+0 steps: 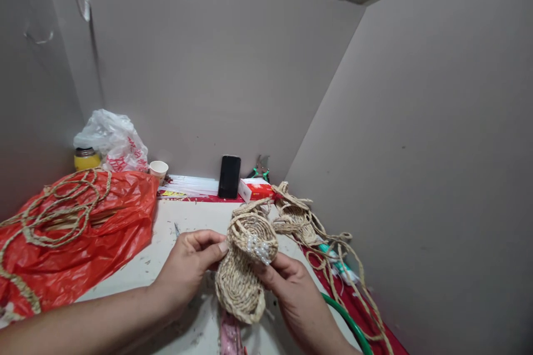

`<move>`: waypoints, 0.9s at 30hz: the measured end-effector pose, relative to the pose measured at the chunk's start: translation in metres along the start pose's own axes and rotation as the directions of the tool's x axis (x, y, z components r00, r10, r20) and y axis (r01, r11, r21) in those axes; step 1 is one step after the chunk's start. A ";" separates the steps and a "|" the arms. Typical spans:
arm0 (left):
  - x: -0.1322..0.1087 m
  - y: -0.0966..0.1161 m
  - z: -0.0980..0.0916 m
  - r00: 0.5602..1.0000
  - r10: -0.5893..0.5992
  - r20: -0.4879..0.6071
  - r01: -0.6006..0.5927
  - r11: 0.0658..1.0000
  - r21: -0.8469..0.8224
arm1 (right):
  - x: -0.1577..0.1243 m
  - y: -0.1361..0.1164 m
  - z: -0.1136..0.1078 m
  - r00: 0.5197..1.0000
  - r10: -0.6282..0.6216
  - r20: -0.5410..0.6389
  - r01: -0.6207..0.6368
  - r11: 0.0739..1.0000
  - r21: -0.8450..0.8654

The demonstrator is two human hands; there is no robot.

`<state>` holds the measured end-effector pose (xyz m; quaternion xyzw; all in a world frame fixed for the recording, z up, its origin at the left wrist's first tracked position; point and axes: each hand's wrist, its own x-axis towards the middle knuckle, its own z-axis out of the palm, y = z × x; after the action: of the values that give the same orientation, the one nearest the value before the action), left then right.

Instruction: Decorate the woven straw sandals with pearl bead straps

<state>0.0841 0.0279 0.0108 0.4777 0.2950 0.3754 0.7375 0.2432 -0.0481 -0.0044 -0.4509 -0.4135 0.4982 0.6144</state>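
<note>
A woven straw sandal (240,285) of coiled, braided cord is held up over the white tabletop between my two hands. White pearl-like beads (259,248) are clustered on its strap. My left hand (189,263) pinches the sandal's left edge between thumb and fingers. From the other side, my right hand (291,288) grips the right edge just below the beads, its fingertips partly hidden behind the weave. A small pointed metal thing (177,229) shows beside my left knuckles; I cannot tell whether it lies on the table.
Braided straw cord (66,216) lies on a red plastic bag (125,233) at left. Another woven straw piece (297,213) with trailing cords sits at right. Along the back stand a paper cup (159,171), a phone (229,177), a red-and-white box (256,190) and green-handled pliers (261,169). Grey partitions surround the table.
</note>
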 end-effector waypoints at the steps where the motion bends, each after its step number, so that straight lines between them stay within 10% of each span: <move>1: -0.001 0.000 0.000 1.000 -0.006 -0.002 0.006 1.000 -0.010 | -0.001 0.001 0.000 1.000 -0.002 0.000 0.002 1.000 -0.003; 16: -0.004 0.009 -0.002 0.971 -0.087 0.223 0.120 0.983 -0.139 | -0.002 -0.002 0.000 0.998 0.046 0.039 -0.054 0.971 0.234; 27: 0.016 -0.001 -0.011 0.976 -0.115 0.184 0.132 0.988 -0.083 | -0.001 -0.006 0.002 0.988 0.151 -0.002 -0.141 0.924 0.356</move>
<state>0.0839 0.0460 0.0041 0.4547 0.2385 0.2980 0.8047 0.2425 -0.0494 0.0019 -0.3695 -0.2733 0.6024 0.6527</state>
